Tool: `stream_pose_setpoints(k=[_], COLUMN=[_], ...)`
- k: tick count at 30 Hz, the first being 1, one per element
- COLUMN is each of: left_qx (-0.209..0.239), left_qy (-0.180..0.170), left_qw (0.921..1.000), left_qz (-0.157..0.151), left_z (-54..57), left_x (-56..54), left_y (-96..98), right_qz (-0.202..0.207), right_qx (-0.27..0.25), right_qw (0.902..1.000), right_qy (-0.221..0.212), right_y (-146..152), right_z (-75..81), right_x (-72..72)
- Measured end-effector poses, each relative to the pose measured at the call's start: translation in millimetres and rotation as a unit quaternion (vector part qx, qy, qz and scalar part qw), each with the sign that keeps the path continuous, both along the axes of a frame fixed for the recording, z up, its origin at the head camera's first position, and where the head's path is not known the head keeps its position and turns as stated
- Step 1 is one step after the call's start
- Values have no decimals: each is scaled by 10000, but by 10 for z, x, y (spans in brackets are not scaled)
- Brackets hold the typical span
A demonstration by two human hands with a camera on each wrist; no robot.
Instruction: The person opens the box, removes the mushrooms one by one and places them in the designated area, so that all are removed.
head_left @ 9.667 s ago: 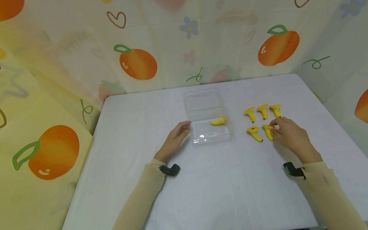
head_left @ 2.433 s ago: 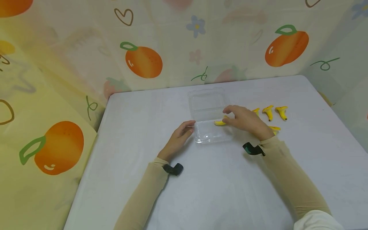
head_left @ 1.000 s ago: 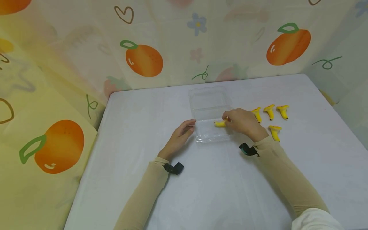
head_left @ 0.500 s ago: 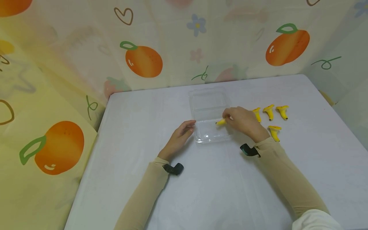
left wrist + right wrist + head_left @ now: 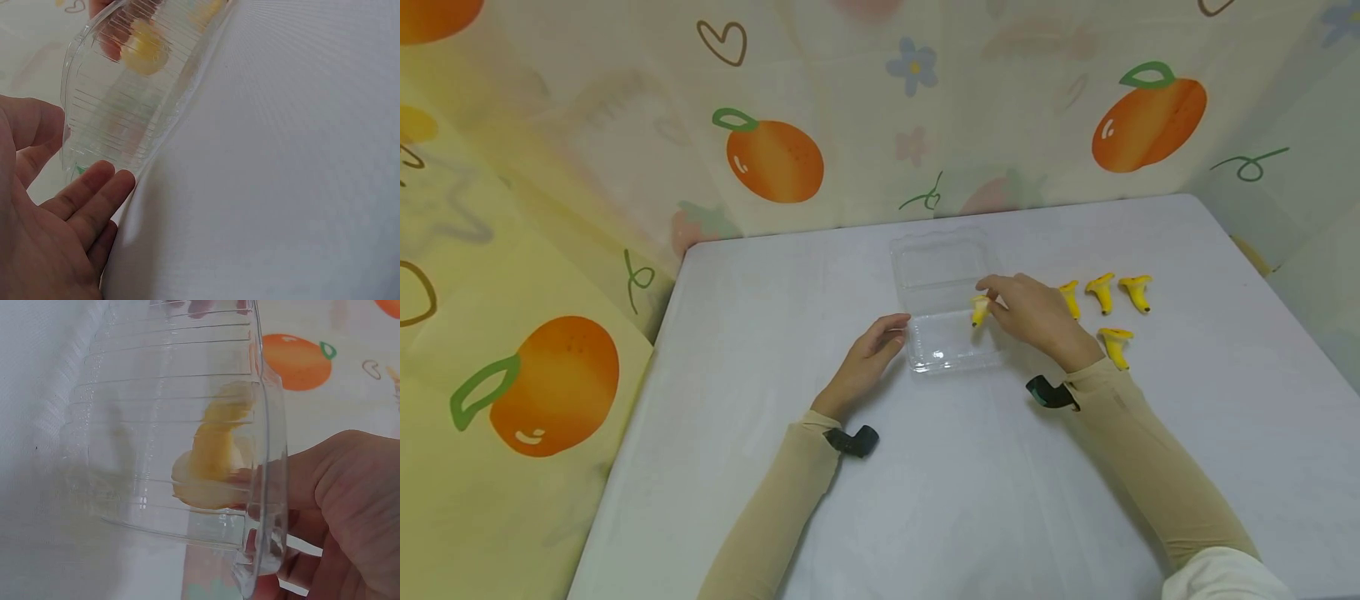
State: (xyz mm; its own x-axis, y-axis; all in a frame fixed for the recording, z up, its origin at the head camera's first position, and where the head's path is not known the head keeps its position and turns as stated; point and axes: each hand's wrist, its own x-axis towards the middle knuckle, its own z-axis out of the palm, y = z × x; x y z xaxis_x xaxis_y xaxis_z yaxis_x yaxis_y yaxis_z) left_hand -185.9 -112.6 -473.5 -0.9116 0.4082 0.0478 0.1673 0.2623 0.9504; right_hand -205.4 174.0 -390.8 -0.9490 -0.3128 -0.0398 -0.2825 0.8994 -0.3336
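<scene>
My right hand (image 5: 1033,312) is over the right side of an open clear plastic clamshell box (image 5: 958,367). Its thumb and fingers pinch a yellow trumpet-shaped toy mushroom (image 5: 980,308) by the flared cap, the dark-tipped stem pointing down toward me. Through the clear wall in the right wrist view, the mushroom (image 5: 212,456) shows beside the thumb, with more yellow above it. Loosely extended, my left hand (image 5: 865,358) rests its fingertips at the box's left edge. In the left wrist view, straight fingers (image 5: 103,200) lie along the lower wall of the box (image 5: 112,106).
Several more yellow mushrooms (image 5: 1117,346) lie on the white-covered table (image 5: 970,483) right of the box, one partly hidden by my right hand. The box's lid (image 5: 943,258) lies folded back toward the fruit-patterned curtain (image 5: 850,100).
My right hand has come left from the mushroom group to the box. In the last half second the pinched mushroom has turned from stem left to stem toward me. My left hand stays put.
</scene>
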Motion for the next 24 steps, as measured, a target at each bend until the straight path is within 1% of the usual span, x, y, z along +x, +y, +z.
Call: stream_pose_setpoints(k=[8,15,24], left_qx=[-25,56,42], left_qy=[-34,-24,24], left_qw=[10000,10000,10000], left_qz=[75,57,-11], left_z=[-11,4,-3], left_x=[-1,5,3], left_y=[5,6,-6], right_qz=[53,13,142], right_qx=[-45,-184,-514], right_qw=[9997,9994,9983], right_qy=[252,285,247], right_y=[8,5,-8], right_z=[-2,24,46], right_x=[8,-5,-1])
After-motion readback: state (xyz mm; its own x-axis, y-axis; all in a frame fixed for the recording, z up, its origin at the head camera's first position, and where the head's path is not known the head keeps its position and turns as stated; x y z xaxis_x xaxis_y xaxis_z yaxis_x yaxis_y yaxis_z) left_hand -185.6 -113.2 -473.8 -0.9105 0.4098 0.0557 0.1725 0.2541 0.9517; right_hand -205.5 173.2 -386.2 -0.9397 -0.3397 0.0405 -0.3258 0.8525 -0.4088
